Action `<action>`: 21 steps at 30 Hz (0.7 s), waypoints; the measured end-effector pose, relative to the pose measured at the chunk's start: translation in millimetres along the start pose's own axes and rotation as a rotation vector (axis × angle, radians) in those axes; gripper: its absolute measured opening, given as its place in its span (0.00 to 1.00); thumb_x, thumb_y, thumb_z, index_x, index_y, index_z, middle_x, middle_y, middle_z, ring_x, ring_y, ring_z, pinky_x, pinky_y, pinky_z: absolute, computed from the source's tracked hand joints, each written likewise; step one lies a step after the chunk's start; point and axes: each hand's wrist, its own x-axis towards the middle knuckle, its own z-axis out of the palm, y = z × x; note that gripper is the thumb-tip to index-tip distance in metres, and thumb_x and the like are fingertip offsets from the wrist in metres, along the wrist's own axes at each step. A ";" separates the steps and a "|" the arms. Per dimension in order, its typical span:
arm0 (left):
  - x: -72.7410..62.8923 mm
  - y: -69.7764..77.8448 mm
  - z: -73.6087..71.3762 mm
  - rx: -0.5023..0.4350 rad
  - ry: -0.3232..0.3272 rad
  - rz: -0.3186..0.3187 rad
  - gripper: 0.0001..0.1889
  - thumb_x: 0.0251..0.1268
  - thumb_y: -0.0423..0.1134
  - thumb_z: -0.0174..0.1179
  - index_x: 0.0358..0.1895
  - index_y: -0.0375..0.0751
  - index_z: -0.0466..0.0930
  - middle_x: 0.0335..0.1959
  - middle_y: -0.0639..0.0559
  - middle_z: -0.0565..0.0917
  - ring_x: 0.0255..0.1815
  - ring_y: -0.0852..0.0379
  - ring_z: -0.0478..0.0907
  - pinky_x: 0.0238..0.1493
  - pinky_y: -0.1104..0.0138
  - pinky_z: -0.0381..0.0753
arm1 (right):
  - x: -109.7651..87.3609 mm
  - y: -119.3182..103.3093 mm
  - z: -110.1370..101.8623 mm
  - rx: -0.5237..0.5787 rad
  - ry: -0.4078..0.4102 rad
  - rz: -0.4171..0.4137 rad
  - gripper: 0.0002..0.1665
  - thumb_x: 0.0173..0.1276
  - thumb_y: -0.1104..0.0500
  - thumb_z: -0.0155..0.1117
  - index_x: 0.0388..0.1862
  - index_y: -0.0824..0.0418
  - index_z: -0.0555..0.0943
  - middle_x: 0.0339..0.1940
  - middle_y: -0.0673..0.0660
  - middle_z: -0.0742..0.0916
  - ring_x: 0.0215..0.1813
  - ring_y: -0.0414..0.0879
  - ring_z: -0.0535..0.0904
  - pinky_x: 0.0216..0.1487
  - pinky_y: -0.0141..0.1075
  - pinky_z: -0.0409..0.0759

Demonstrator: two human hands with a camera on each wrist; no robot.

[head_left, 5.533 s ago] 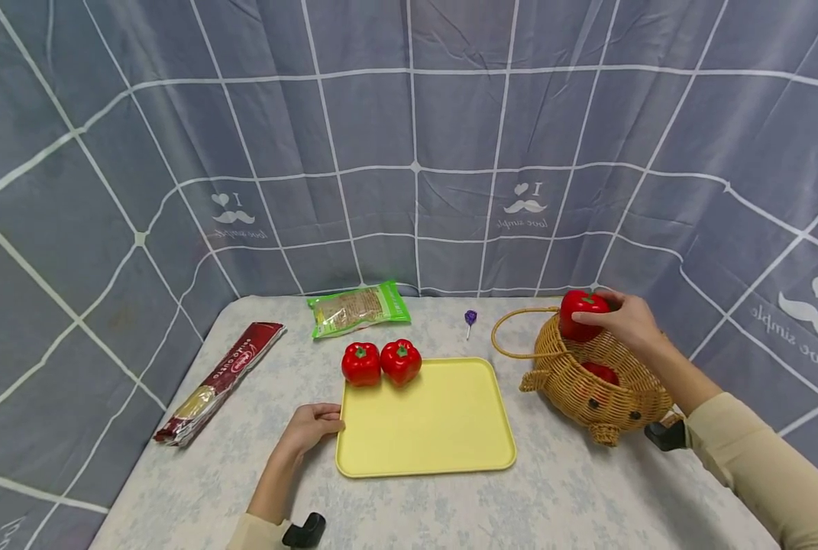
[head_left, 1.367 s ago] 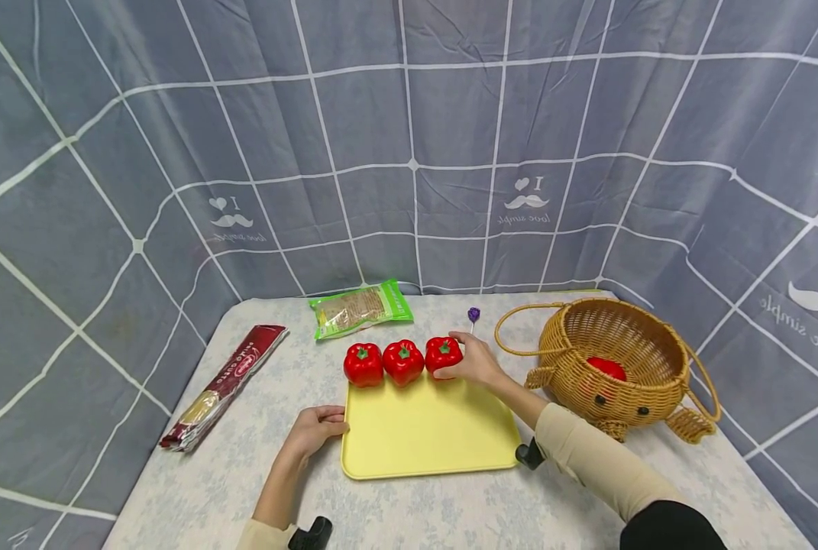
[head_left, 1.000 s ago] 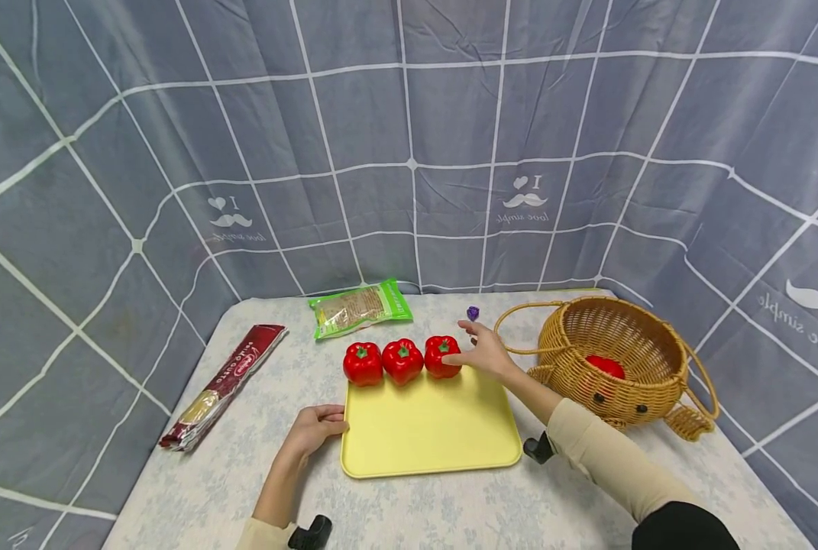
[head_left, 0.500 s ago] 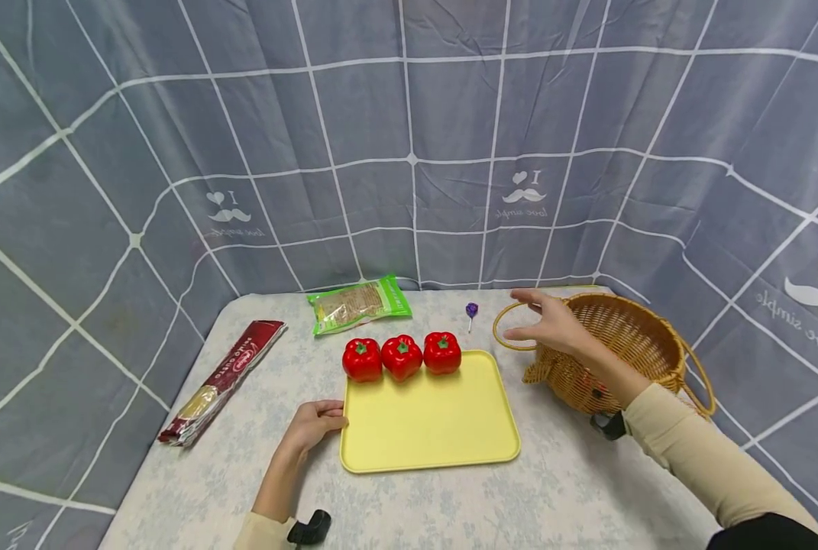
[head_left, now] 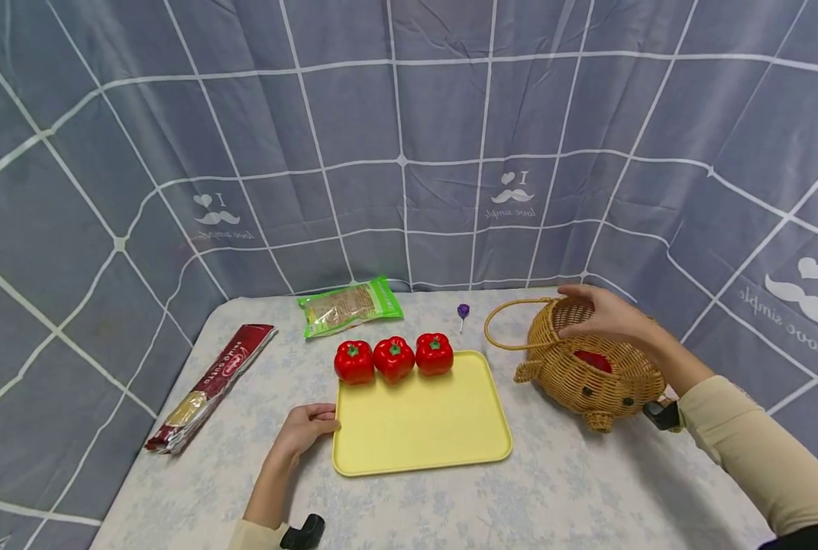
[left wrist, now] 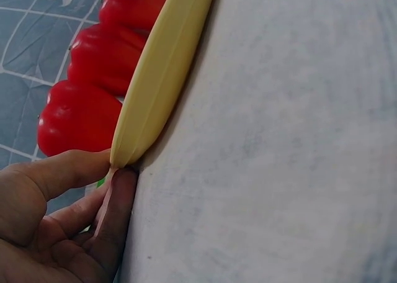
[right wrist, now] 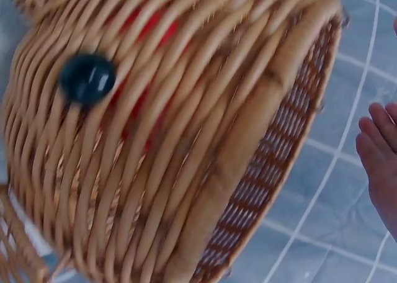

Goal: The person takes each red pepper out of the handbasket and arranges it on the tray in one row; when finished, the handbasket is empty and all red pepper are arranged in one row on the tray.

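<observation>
My left hand (head_left: 307,428) pinches the left edge of the yellow tray (head_left: 422,428). In the left wrist view the thumb and fingertips meet at the tray's rim (left wrist: 162,72). Three red bell peppers stand in a row along the tray's far side: left (head_left: 354,362), middle (head_left: 393,359) and right (head_left: 434,354). Over the mouth of the wicker basket (head_left: 553,382) hovers my right hand (head_left: 604,315), holding nothing, thumb and fingers spread apart. Inside the basket lies a red pepper (head_left: 594,360), partly hidden by the wickerwork; red also shows through the weave in the right wrist view.
A maroon pasta packet (head_left: 211,388) lies at the left of the table. Behind the tray are a green-edged packet (head_left: 350,307) and a small purple lollipop (head_left: 463,311). The basket's handle (head_left: 501,325) sticks out leftward. Grid-patterned curtains (head_left: 443,191) surround the table.
My right hand took a pepper from the basket, set it at the right of the other two and let go. It has since moved back over the basket. My left hand stays at the tray.
</observation>
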 end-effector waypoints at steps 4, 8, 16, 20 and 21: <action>-0.8 -0.2 0.6 -0.005 0.001 0.003 0.21 0.55 0.27 0.65 0.54 0.23 0.78 0.39 0.42 0.83 0.35 0.60 0.79 0.38 0.68 0.83 | -4.0 12.1 -0.8 -0.046 -0.019 -0.016 0.49 0.52 0.54 0.79 0.69 0.70 0.67 0.65 0.70 0.76 0.67 0.67 0.70 0.63 0.59 0.68; -1.1 0.3 0.3 0.012 0.001 -0.002 0.21 0.55 0.27 0.65 0.53 0.24 0.78 0.39 0.43 0.83 0.35 0.59 0.79 0.38 0.68 0.81 | -7.5 23.6 2.5 -0.085 -0.073 -0.016 0.49 0.51 0.53 0.79 0.67 0.71 0.69 0.65 0.72 0.76 0.66 0.69 0.70 0.63 0.61 0.69; -0.4 2.0 0.1 0.018 -0.016 -0.007 0.21 0.57 0.30 0.66 0.54 0.25 0.78 0.40 0.42 0.84 0.36 0.59 0.79 0.38 0.67 0.81 | -8.8 50.4 13.5 -0.151 -0.231 0.049 0.45 0.50 0.60 0.74 0.65 0.76 0.69 0.56 0.75 0.80 0.40 0.57 0.82 0.46 0.43 0.80; -1.3 0.7 -0.3 0.007 -0.011 -0.023 0.20 0.57 0.29 0.65 0.55 0.26 0.78 0.41 0.43 0.84 0.36 0.59 0.80 0.39 0.68 0.82 | -7.7 61.0 22.2 -0.151 -0.279 0.022 0.44 0.49 0.57 0.76 0.61 0.80 0.71 0.53 0.74 0.81 0.43 0.56 0.81 0.46 0.43 0.79; -1.6 0.4 -0.4 0.002 -0.009 -0.025 0.20 0.57 0.29 0.65 0.55 0.26 0.78 0.41 0.43 0.84 0.36 0.59 0.80 0.39 0.68 0.82 | -7.7 62.7 24.5 -0.157 -0.283 0.005 0.44 0.48 0.56 0.77 0.59 0.80 0.72 0.54 0.74 0.81 0.47 0.58 0.80 0.49 0.45 0.78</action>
